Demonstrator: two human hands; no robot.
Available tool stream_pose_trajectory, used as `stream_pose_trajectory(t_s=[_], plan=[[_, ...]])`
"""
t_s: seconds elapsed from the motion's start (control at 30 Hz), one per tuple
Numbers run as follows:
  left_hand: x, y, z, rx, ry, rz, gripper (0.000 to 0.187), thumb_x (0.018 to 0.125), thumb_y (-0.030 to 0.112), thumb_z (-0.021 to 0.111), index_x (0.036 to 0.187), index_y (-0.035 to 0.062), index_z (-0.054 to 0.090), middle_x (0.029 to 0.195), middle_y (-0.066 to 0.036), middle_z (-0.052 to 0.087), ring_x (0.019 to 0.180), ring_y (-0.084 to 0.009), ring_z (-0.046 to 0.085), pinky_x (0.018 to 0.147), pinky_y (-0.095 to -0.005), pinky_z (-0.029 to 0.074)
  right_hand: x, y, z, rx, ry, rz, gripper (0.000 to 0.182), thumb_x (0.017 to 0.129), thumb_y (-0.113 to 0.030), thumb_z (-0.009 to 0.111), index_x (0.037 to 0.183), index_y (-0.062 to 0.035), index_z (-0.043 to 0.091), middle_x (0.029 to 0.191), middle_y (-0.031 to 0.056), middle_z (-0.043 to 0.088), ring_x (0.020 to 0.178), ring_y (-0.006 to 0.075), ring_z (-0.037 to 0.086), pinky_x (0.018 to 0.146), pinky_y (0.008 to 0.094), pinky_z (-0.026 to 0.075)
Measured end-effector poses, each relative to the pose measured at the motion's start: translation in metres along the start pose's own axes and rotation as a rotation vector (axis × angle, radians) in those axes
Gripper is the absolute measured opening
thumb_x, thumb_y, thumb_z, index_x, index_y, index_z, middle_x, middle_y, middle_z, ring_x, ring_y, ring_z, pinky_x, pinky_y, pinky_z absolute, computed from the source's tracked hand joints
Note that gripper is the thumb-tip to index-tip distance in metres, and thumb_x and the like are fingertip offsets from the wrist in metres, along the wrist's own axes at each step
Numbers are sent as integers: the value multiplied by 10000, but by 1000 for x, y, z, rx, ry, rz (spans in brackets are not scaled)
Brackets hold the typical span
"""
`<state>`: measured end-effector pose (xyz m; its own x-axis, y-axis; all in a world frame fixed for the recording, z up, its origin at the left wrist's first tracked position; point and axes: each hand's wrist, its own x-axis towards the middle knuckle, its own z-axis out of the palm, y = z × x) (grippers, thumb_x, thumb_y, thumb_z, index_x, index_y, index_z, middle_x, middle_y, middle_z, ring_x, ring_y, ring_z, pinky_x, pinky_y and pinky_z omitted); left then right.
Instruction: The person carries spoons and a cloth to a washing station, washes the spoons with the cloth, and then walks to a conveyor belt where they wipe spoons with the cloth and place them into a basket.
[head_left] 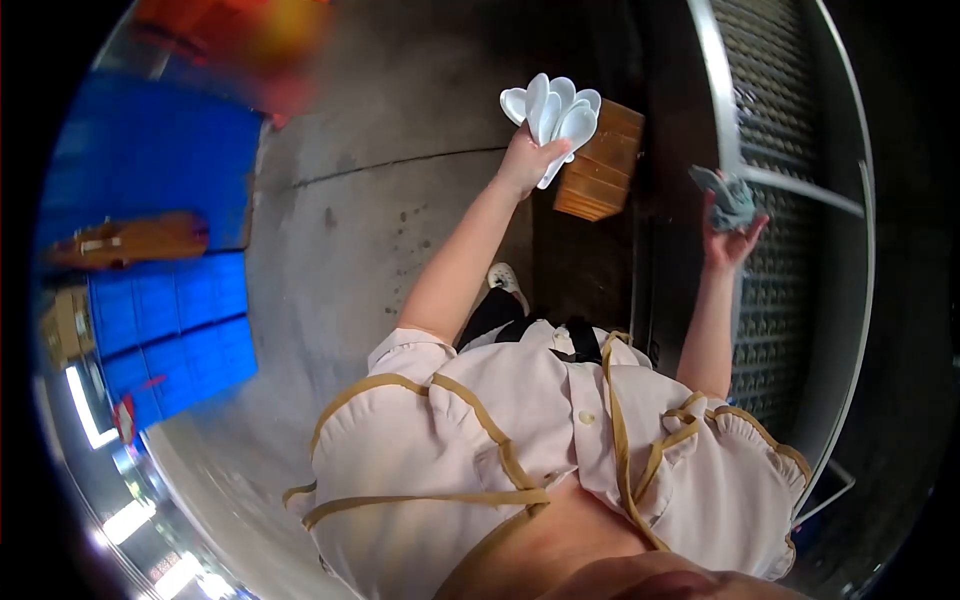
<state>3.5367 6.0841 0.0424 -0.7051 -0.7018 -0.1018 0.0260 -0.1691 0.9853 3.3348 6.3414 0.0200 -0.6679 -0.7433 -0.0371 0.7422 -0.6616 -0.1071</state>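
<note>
My left hand point(527, 160) is stretched forward, its fingers closed round the handles of a bunch of white spoons point(577, 124). The bowls of the several spoons fan out beyond my fingers. At the right, my right hand point(735, 240) is raised beside a metal-framed conveyor point(775, 110). A crumpled grey-green cloth point(734, 205) rests in that hand, with the fingers curled around it. Whether the hand touches the conveyor cannot be made out.
A brown ridged box or stack point(605, 165) stands beyond the spoons. Blue crates point(175, 330) are at the left, below a large blue surface point(150, 150) with a brown object point(140, 238) next to it. Something blurred and red point(240, 40) is at the upper left. Wet-looking concrete floor point(350, 200) lies between.
</note>
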Motion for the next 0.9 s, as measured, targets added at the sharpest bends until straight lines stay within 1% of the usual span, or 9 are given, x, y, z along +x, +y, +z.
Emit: stream_pose_trajectory(t_s=[0.2, 0.3, 0.37, 0.47, 0.63, 0.73, 0.8, 0.87, 0.9], plan=[[7, 24, -190, 790, 360, 194, 459, 686, 129, 588, 1118, 101, 438, 1045, -201, 495, 924, -315, 533, 768, -377, 449, 45, 18, -124, -415, 249, 216, 339, 799, -278, 554, 1080, -91, 518, 1063, 79, 556, 941, 229, 538, 692, 338, 479], [7, 46, -252, 1171, 597, 139, 379, 674, 121, 599, 1028, 128, 463, 999, -171, 485, 839, -327, 543, 699, -410, 463, 18, 35, -146, -978, 1005, 345, 274, 757, -290, 591, 975, -127, 566, 887, 40, 595, 761, 211, 574, 632, 360, 490], [10, 42, -295, 1377, 606, 107, 323, 672, 125, 605, 965, 134, 468, 984, -148, 467, 809, -327, 544, 667, -408, 471, -22, 30, -160, -1088, 1001, 482, 206, 713, -336, 616, 742, -148, 538, 696, 41, 553, 620, 213, 552, 525, 377, 468], [14, 46, -339, 1487, 669, 64, 335, 681, 114, 597, 988, 147, 470, 993, -138, 455, 790, -328, 544, 649, -393, 479, -67, -15, -269, -1146, 1344, 685, 138, 680, -260, 597, 681, -143, 524, 629, 47, 523, 571, 226, 526, 515, 396, 456], [57, 39, -388, 1578, 757, 71, 330, 684, 103, 595, 990, 164, 488, 1013, -146, 451, 794, -340, 539, 659, -402, 475, 15, 32, -230, -1073, 1295, 848, 169, 709, -278, 574, 738, -114, 543, 687, 62, 554, 630, 231, 552, 546, 389, 475], [102, 31, -434, 1474, 799, -89, 365, 669, 89, 601, 1012, 125, 481, 1045, -177, 454, 840, -343, 532, 678, -408, 467, 111, 70, -206, -977, 1109, 897, 197, 726, -288, 560, 772, -97, 554, 722, 71, 573, 666, 234, 567, 565, 385, 487], [135, -8, -481, 1024, 990, -282, 400, 641, 66, 615, 1012, 61, 466, 984, -168, 508, 816, -294, 549, 686, -390, 458, 191, 95, -186, -928, 888, 898, 218, 738, -295, 551, 795, -86, 562, 745, 78, 585, 690, 236, 578, 577, 383, 494], [156, -87, -536, 185, 1375, -56, 452, 631, 54, 625, 1044, 27, 445, 884, -129, 550, 740, -227, 561, 635, -365, 461, 277, 153, -117, -1036, 675, 667, 317, 747, -367, 570, 883, -81, 560, 797, 77, 581, 674, 232, 572, 570, 376, 499], [162, -114, -560, -40, 1486, -68, 513, 594, 99, 650, 1064, 45, 453, 936, -120, 542, 809, -233, 543, 681, -379, 446, 331, 173, -103, -1003, 788, 828, 356, 735, -374, 590, 933, -80, 561, 836, 84, 586, 721, 234, 579, 597, 380, 505]])
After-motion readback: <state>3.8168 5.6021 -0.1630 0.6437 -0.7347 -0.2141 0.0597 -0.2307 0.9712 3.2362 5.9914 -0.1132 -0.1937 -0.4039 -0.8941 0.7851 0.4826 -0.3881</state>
